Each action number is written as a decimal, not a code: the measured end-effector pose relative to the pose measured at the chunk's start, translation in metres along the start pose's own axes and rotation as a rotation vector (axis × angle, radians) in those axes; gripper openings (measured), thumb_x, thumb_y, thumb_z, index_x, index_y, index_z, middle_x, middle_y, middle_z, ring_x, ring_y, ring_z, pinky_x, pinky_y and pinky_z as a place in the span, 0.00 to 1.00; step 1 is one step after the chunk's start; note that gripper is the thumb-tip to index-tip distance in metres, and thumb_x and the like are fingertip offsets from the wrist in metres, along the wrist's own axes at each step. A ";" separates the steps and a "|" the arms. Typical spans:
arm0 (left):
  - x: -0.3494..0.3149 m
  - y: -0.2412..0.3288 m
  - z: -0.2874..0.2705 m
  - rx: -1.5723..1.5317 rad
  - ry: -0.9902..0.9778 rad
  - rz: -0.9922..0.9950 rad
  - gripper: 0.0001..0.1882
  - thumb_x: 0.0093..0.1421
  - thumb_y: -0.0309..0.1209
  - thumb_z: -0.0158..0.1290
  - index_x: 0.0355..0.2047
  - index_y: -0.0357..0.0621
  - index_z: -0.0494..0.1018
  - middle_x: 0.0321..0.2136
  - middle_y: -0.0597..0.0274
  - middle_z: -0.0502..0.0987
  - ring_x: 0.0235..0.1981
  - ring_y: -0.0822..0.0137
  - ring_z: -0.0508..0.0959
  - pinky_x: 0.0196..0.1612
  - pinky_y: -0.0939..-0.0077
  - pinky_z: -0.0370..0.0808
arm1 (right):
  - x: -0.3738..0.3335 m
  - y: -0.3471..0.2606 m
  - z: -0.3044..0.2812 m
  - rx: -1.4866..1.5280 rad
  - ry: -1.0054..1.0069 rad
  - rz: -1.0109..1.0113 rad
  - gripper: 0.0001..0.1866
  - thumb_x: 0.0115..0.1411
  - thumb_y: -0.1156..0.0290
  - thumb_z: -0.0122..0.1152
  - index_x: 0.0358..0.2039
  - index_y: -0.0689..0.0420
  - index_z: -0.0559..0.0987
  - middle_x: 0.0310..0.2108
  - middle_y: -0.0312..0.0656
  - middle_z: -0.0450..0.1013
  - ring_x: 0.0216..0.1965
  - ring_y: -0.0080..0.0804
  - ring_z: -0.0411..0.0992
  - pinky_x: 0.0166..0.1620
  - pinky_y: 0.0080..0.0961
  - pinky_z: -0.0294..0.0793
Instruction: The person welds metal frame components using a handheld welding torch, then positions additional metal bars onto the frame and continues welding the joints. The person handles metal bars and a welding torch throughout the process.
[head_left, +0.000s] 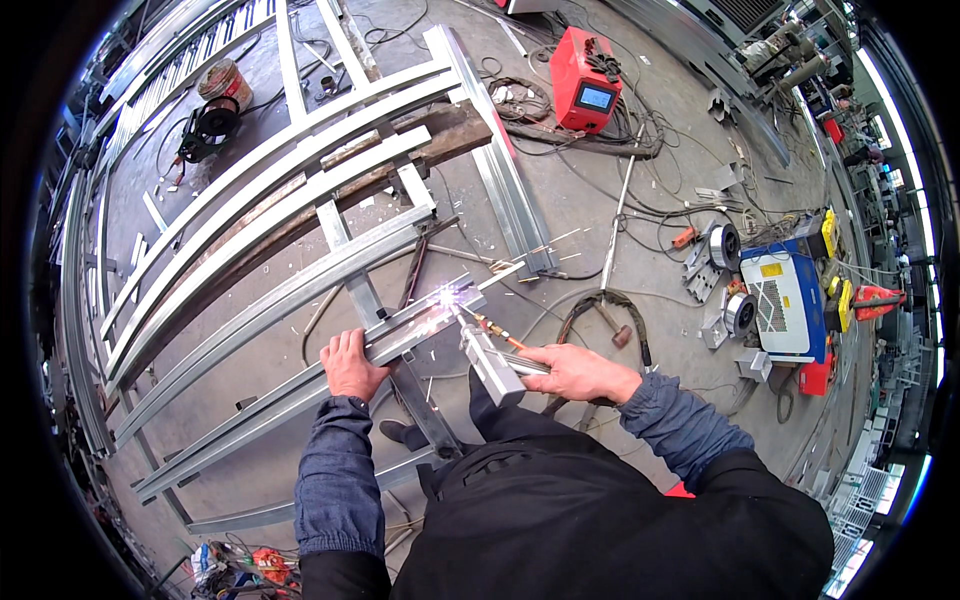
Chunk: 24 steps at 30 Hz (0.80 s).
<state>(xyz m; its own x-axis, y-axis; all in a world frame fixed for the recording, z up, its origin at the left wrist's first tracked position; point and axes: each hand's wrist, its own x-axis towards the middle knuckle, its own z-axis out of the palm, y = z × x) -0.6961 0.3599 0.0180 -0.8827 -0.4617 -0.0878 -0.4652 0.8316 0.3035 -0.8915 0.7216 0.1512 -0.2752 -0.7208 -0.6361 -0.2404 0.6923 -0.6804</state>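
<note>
Galvanised steel frame: long curved rails joined by short cross-pieces, lying flat on a grey concrete floor and filling the left and centre of the view.

Nearest rail: runs from lower left up to the centre; the left hand lies palm-down on it, fingers wrapped over its far edge, pressing it.

Welding torch: boxy silver body with a thin copper-coloured nozzle, held in the right hand, whose fingers are closed around the rear of the body. The body juts out up and to the left of the grip; its tip meets the rail at a bright white arc, just right of the left hand, with sparks scattering around it.

Hammer: on the floor just beyond the right hand, inside a loop of dark hose.

Red welding unit: top centre, well apart from the hands, cables coiled beside it.

Blue and white machine: right side, wire spools next to it.

Dark plank: under the frame's far rails.
</note>
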 end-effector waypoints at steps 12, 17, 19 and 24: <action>0.001 -0.003 0.001 -0.004 -0.019 0.000 0.44 0.39 0.47 0.79 0.56 0.47 0.77 0.50 0.61 0.79 0.56 0.55 0.76 0.63 0.55 0.67 | -0.003 -0.003 -0.005 -0.004 0.013 0.022 0.33 0.72 0.43 0.60 0.68 0.51 0.76 0.53 0.59 0.78 0.58 0.59 0.75 0.60 0.48 0.75; -0.001 -0.004 0.002 0.017 -0.022 -0.006 0.44 0.40 0.47 0.79 0.56 0.47 0.76 0.51 0.61 0.79 0.56 0.55 0.76 0.63 0.56 0.67 | -0.001 0.002 -0.003 0.020 -0.024 0.044 0.34 0.72 0.42 0.61 0.70 0.50 0.75 0.53 0.59 0.78 0.58 0.58 0.76 0.60 0.47 0.75; -0.002 -0.003 0.001 -0.003 -0.005 0.002 0.43 0.40 0.47 0.79 0.56 0.47 0.76 0.51 0.61 0.79 0.56 0.55 0.76 0.63 0.56 0.67 | -0.001 -0.002 -0.004 0.035 -0.026 0.043 0.34 0.72 0.43 0.61 0.70 0.50 0.75 0.53 0.59 0.78 0.57 0.57 0.76 0.59 0.46 0.75; -0.001 -0.004 -0.003 -0.012 -0.003 0.003 0.43 0.40 0.46 0.79 0.56 0.47 0.77 0.50 0.61 0.79 0.56 0.55 0.76 0.63 0.57 0.67 | -0.003 -0.011 0.001 0.012 0.022 0.058 0.33 0.72 0.44 0.62 0.70 0.49 0.75 0.52 0.57 0.79 0.56 0.56 0.77 0.58 0.45 0.76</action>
<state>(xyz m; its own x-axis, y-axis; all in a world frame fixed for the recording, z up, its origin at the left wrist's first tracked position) -0.6930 0.3562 0.0193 -0.8842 -0.4583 -0.0902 -0.4619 0.8290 0.3153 -0.8868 0.7159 0.1605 -0.3085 -0.6783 -0.6669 -0.2125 0.7325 -0.6467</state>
